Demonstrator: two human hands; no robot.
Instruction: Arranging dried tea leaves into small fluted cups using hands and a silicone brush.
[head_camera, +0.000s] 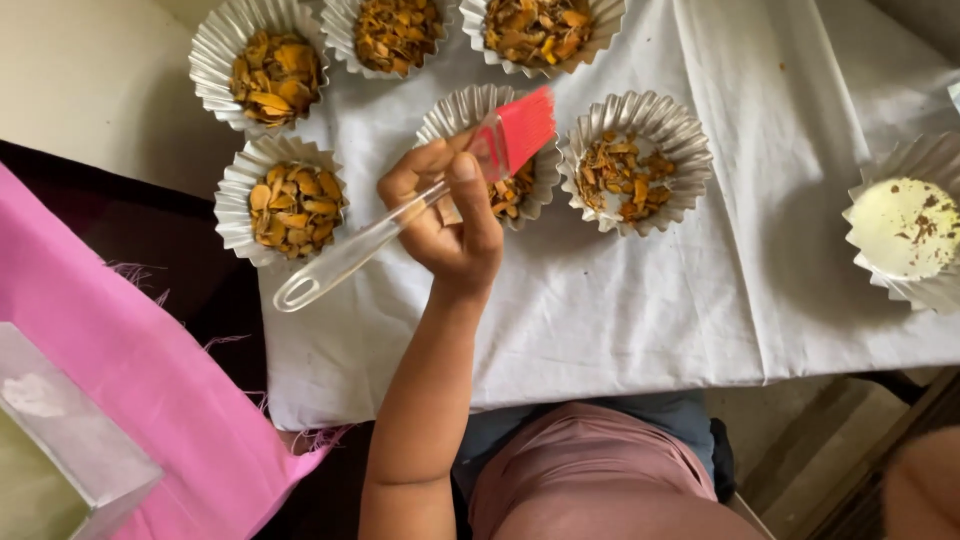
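we see one hand (445, 215) reaching up from the lower middle of the view over the tabletop, and we cannot tell with certainty whether it is the left or the right; by the thumb's side we take it for the left. its grip is clenched around a silicone pastry brush (415, 205), thumb laid along the upper side of the handle and fingers curled beneath. the brush has a clear, see-through handle with a rounded loop at its lower left end, and a flat head of red bristles (525, 125) pointing up and to the right. the head hovers over the rim of a fluted foil cup (462, 108) that holds brown and orange dried pieces, partly hidden by the hand.

just right of it stands another foil cup (690, 150) with a sparser filling. a fuller cup (232, 190) sits to the left, three more line the top edge, and a cup with a pale creamy content (880, 290) stands at the far right. all rest on a white cloth (650, 320); a pink fabric (120, 370) lies at the lower left.
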